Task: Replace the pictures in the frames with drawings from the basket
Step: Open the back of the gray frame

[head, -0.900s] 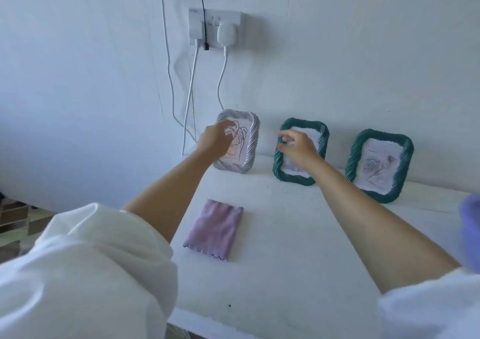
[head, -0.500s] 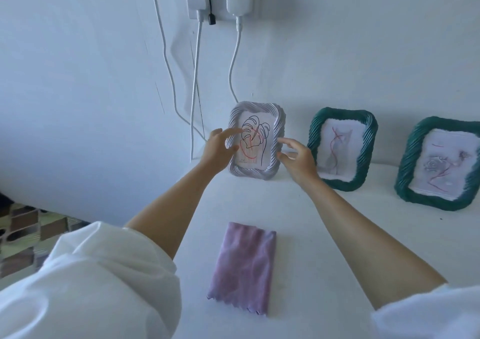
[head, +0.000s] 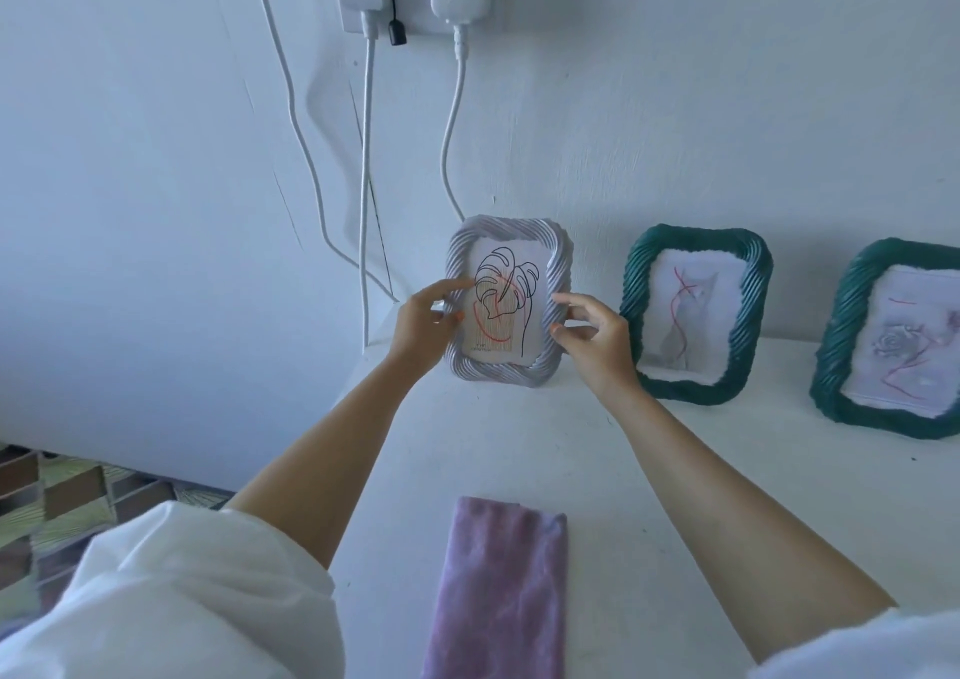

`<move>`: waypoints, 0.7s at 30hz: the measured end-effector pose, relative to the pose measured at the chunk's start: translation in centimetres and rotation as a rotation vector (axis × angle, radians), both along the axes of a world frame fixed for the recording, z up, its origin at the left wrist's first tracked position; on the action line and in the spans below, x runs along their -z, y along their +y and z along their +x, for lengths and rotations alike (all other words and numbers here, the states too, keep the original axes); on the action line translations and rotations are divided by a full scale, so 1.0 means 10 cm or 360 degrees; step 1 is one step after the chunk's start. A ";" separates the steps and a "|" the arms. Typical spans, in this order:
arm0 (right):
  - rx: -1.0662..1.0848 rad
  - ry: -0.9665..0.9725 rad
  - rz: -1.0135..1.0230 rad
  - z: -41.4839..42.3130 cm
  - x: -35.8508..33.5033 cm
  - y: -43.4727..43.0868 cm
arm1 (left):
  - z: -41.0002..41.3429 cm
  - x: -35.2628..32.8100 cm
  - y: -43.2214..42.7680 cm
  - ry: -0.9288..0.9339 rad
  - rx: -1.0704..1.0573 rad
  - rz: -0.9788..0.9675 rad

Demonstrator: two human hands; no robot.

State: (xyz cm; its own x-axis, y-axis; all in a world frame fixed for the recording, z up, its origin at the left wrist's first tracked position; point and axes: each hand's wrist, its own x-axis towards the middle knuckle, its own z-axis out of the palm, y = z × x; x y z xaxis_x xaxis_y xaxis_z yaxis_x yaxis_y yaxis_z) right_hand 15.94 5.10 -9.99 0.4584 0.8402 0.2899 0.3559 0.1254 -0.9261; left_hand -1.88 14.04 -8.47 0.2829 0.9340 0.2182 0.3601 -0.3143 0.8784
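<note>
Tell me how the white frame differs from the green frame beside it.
The white frame shows a black leaf outline with red lines; the green frame shows a faint red line. The left hand and right hand hold the white frame by its sides; the green frame is untouched. Both have twisted rope-like rims and stand on the table.

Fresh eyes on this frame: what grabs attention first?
The left hand and right hand hold the white frame by its sides. It stands by the wall with a black-and-red leaf drawing inside. To its right stand a green frame and a second green frame. A purple cloth lies on the table, nearer the person.
</note>
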 end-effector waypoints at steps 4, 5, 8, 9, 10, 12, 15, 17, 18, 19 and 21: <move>-0.0027 0.0035 0.0009 -0.01 -0.07 -0.06 | -0.02 -0.07 -0.03 -0.0034 0.0031 -0.0034; -0.0033 0.0058 0.0019 -0.01 -0.11 -0.10 | -0.02 -0.11 -0.05 -0.0049 0.0049 -0.0049; -0.0038 0.0167 0.0055 0.02 -0.24 -0.24 | -0.01 -0.28 -0.14 -0.0034 0.0141 -0.0059; -0.0026 0.0195 0.0069 0.05 -0.29 -0.31 | 0.00 -0.34 -0.18 -0.0024 0.0174 -0.0046; -0.0009 0.0216 0.0081 0.08 -0.34 -0.38 | 0.03 -0.40 -0.23 -0.0025 0.0207 -0.0036; 0.0028 0.0292 0.0103 0.14 -0.46 -0.56 | 0.11 -0.50 -0.37 -0.0049 0.0268 -0.0027; 0.0035 0.0418 0.0158 0.29 -0.62 -0.89 | 0.30 -0.63 -0.63 -0.0091 0.0353 -0.0014; 0.0058 0.0371 0.0207 0.42 -0.72 -1.15 | 0.45 -0.69 -0.84 -0.0128 0.0435 -0.0024; 0.0078 0.0329 0.0231 0.48 -0.77 -1.30 | 0.54 -0.71 -0.97 -0.0148 0.0470 -0.0041; 0.0094 0.0291 0.0253 0.55 -0.83 -1.45 | 0.63 -0.72 -1.10 -0.0166 0.0504 -0.0064; 0.0116 0.0181 0.0284 0.69 -0.93 -1.77 | 0.82 -0.71 -1.38 -0.0140 0.0556 -0.0073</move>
